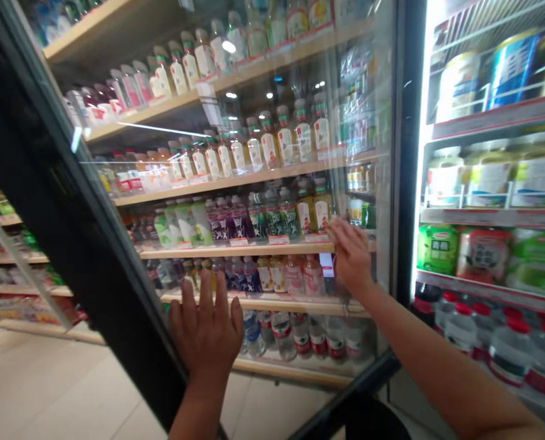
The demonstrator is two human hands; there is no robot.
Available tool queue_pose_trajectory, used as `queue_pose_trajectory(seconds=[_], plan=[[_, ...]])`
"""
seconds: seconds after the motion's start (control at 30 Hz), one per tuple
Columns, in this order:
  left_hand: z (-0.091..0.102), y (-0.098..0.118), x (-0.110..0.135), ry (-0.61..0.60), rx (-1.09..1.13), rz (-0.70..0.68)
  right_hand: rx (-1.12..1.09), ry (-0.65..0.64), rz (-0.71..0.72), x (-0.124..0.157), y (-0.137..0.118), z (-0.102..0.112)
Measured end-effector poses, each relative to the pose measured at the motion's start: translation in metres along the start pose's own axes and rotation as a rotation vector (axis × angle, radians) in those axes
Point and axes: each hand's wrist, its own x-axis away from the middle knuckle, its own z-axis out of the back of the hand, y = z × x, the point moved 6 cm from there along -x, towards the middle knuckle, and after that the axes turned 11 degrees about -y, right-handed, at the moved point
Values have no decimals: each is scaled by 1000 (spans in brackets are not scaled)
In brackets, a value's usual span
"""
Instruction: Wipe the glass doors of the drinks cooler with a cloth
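My left hand (pixel 207 333) lies flat with fingers spread against the glass of a black-framed cooler door (pixel 65 201) that stands swung open. My right hand (pixel 352 255) is open too, fingers stretched, pressing on the same glass pane (pixel 276 91) near its right edge. Neither hand holds anything. Through the glass I see store shelves packed with drink bottles (pixel 272 143).
The lit cooler interior (pixel 492 183) at the right holds cans, cups and red-capped bottles (pixel 506 342) on wire racks. A wooden shelf unit (pixel 235 250) of bottled drinks stands behind the door. Pale floor tiles (pixel 38 391) lie at the lower left.
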Motion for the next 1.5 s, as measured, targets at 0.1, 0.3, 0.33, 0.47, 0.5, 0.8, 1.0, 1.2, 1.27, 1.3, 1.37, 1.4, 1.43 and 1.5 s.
queue_pose_trajectory(seconds=[0.1,0.3,0.33,0.47,0.5,0.8,1.0,1.2,1.27,1.3,1.37,1.4,1.43,1.5], plan=[[-1,2,12,16,29,14,24,118,-132,-8,7,3],[-6,6,32,13,5,2,-49,-201,299,53,-68,-34],[-7,6,32,21,-3,3,-73,-235,350,50,-76,-36],[-7,6,31,34,-12,-3,-138,-105,308,-23,-81,-33],[-6,7,31,36,-15,-5,-144,-45,249,-44,-80,-31],[-5,9,32,35,-8,-8,-152,-226,412,32,-145,-60],[-5,9,31,43,8,5,-157,-252,385,-3,-125,-51],[-2,12,32,54,7,-1,-168,24,96,-57,-104,-41],[-1,12,32,50,8,-4,-172,-38,133,-17,-116,-48],[-1,12,32,49,9,-5,-184,-86,166,8,-123,-52],[-1,12,32,47,14,-9,-235,-206,304,50,-137,-57],[-1,11,32,45,16,-11,-253,-259,350,62,-141,-57],[-1,11,31,45,15,-11,-265,-304,385,65,-141,-57],[-2,10,31,49,12,-9,-246,-326,373,44,-131,-53]])
